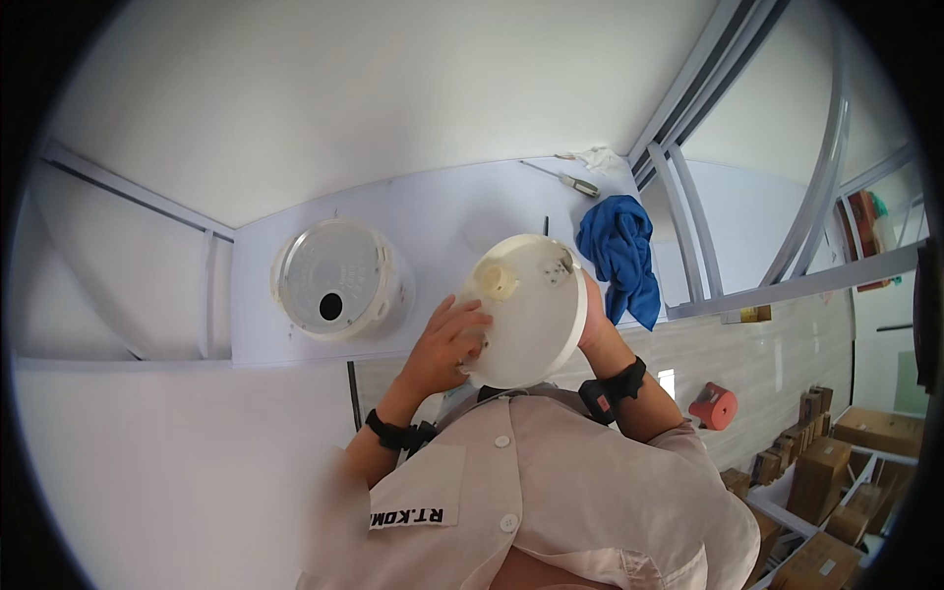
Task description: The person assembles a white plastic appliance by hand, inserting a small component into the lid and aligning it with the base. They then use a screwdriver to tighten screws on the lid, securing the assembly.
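Observation:
A round, shallow cover (536,329) of off-white plastic is tilted up in front of my chest. On its face are a raised cream ring (497,282) and, near the far right rim, a small metal fitting (565,264). My right hand (592,313) grips the right rim, with its fingers mostly hidden behind. At the left edge, my left hand (447,339) holds the cover with bent fingers lying over its face. To the left, a white tub (388,285) with a translucent lid (344,258) stands on the table; the lid has a dark round hole.
A blue cloth (619,251) lies crumpled at the right end of the white table (442,211). Behind it are a screwdriver (580,185) and a scrap of white material (602,159). Metal frames (678,221) border the table. A red roll (715,406) and cardboard boxes (818,479) sit on the right.

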### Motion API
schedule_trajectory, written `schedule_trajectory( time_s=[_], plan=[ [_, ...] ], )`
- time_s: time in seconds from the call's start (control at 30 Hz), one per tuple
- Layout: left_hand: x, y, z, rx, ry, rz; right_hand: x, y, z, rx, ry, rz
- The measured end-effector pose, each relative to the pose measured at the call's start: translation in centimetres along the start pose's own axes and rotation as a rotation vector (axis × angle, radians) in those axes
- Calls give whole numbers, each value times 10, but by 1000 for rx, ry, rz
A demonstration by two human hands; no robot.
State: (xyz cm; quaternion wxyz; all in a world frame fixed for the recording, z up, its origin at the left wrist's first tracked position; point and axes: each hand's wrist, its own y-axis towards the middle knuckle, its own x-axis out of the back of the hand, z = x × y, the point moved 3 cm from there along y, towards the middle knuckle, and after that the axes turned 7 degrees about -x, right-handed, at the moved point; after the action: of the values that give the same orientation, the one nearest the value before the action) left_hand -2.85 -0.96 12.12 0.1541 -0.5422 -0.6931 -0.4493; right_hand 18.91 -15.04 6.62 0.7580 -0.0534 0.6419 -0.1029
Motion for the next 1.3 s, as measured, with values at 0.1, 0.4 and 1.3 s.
schedule_trajectory(
  time_s=[0.1, 0.4, 1.3],
  plan=[
    [-5, 2, 5, 92, 48, 29, -4, 1, 5, -6, 24, 88],
    [2, 5, 2, 433, -368, -102, -33, -14, 24, 265, -916, -135],
    [-41, 35, 0, 695, -869, -516, -81, -25, 15, 484, -1594, 512]
  ],
)
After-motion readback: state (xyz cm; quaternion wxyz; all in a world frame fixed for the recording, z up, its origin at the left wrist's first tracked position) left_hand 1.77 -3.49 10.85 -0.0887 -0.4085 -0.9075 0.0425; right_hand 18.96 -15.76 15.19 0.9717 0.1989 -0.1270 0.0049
